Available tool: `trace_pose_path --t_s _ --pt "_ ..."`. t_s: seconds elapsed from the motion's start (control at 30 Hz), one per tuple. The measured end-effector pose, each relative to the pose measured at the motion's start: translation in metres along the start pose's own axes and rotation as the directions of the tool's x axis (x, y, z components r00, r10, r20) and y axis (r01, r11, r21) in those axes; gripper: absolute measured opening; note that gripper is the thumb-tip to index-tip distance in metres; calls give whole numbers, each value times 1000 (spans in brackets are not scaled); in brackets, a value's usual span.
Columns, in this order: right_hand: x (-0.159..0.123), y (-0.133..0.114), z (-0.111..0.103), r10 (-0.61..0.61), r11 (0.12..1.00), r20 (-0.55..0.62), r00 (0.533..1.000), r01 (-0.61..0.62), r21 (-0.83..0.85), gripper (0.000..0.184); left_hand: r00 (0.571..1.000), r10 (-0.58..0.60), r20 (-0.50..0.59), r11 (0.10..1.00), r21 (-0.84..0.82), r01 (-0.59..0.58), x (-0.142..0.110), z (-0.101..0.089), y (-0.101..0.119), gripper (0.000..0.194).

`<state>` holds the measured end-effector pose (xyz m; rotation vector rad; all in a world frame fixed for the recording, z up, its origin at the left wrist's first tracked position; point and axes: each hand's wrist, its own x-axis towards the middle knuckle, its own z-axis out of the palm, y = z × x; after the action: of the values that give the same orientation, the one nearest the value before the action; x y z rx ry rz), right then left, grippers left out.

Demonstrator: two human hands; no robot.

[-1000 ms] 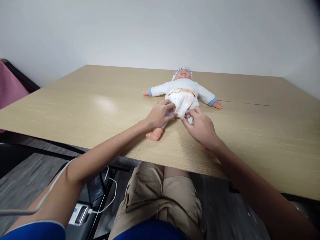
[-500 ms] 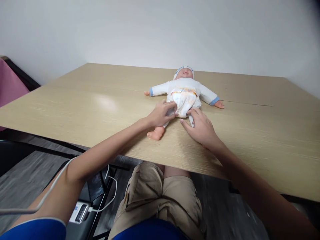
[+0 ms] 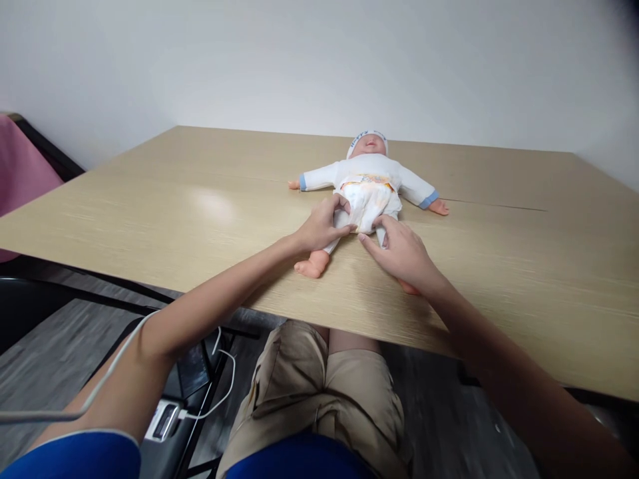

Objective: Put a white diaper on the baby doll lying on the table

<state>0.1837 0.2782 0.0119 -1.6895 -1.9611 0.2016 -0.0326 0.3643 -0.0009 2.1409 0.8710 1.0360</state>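
A baby doll (image 3: 367, 165) lies on its back on the table, head away from me, arms spread. It wears a white suit with blue cuffs and a white printed headband. Around its hips is a white diaper (image 3: 369, 203) with an orange-edged printed waistband. My left hand (image 3: 324, 223) grips the diaper at the left leg opening, index finger and thumb curved around its edge. At the other leg opening, my right hand (image 3: 399, 249) has its curled fingers on the diaper edge, thumb near the crotch. That hand partly covers the doll's leg on the right.
The wooden table (image 3: 224, 206) has a thin seam at right and meets a pale wall behind. Pink cloth (image 3: 24, 163) hangs at the far left. Below the table edge, a white device (image 3: 164, 420) with a white cable (image 3: 227, 392) lies on a black seat beside my legs.
My left index finger has lifted and spread from the thumb at the diaper's leg edge. My right hand stays at the other edge, and more of the doll's right-side foot shows.
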Motion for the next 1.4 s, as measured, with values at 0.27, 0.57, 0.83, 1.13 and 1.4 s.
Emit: trace_pose_path --t_s 0.27,0.57,0.83,1.13,1.4 --pt "4 0 1 25 1000 6 1000 -25 5 33 992 -50 -115 982 -185 28 -5 7 -8 53" --pt "11 11 -2 109 959 -124 986 -72 273 35 953 -271 -132 946 -220 239 -7 7 1 54" --pt "11 9 -6 53 988 -74 996 -41 150 24 911 -321 258 913 -173 370 8 -19 15 47" --pt "11 11 -6 200 960 -120 972 -170 223 39 818 -465 338 776 -290 560 15 -34 18 48" --pt "16 14 -10 176 948 -94 980 -143 284 47 840 -445 310 766 -354 536 12 -30 25 52"
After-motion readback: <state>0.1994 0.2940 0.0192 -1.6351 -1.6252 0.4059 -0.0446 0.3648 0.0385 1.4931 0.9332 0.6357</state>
